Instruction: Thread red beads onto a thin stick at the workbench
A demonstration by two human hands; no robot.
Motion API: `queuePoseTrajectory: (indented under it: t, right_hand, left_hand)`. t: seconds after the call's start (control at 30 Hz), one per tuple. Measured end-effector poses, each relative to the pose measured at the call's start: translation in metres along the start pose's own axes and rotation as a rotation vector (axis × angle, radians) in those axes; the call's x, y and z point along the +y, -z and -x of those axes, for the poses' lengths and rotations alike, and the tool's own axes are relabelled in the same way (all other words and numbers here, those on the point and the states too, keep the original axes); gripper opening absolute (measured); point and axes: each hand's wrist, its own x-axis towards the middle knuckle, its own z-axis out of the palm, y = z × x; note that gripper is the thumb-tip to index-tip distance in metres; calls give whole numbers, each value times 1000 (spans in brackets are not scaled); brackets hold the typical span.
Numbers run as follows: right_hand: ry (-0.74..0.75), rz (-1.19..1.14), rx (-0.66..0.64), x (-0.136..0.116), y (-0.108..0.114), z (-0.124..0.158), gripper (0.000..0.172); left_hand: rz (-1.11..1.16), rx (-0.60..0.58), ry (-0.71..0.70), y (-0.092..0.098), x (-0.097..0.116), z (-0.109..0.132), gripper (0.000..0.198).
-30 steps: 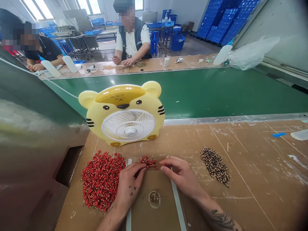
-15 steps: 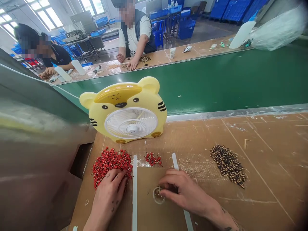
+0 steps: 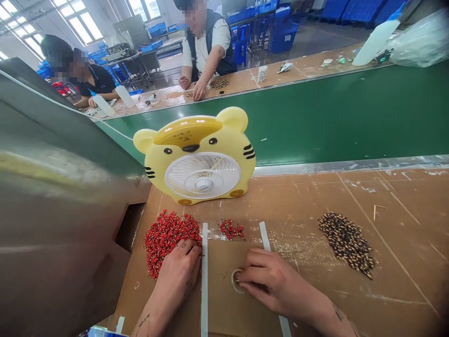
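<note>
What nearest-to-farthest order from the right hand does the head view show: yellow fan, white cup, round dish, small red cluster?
1. Round dish: left, by the right hand.
2. Small red cluster: ahead, slightly left.
3. Yellow fan: behind the cluster, left.
4. White cup: across the green strip.

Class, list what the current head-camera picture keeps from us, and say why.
In the head view:
Left hand: its own fingers hide whether it grips anything.
Red pile: partly hidden behind that hand.
Small round dish: right side covered by the right hand.
Plastic bag: cut off by the right edge.
White cup: printing too small to read.
</note>
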Motion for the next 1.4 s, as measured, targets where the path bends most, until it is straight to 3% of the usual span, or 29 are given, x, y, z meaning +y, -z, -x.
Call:
queuePoseTrajectory:
  t: [0.2, 0.33, 0.5, 0.57, 0.7, 0.8, 1.13, 1.3, 1.4]
  right_hand:
    - [42, 121, 2, -1, -1, -2, 24]
    - [47, 193, 24, 2, -1, -3, 26]
    - [89, 247, -26, 4, 2, -1, 24]
    - [84, 261, -13, 4, 2, -1, 26]
    - [96, 271, -45, 2, 2, -3, 24]
    - [63, 272, -46, 2, 3, -3, 25]
    - [50, 308, -82, 0, 7, -3, 28]
    - [49, 245, -82, 0, 11, 0, 25]
    - [-22, 55, 57, -1, 20, 4, 17]
  left_hand:
    - [-51, -138, -148, 5, -3, -9, 21]
    - [25, -133, -166, 11, -6, -9, 21]
    - [554, 32, -123, 26, 2, -9, 22]
    - [804, 40, -55, 27, 13, -13, 15]
    - [1223, 16, 149, 15, 35, -29, 3]
    - [1410, 41, 224, 1, 40, -36, 10]
    - [1763, 15, 321, -22, 33, -30, 12]
    - [1764, -37, 342, -26, 35, -33, 10]
    - [1756, -90, 380, -25, 36, -34, 11]
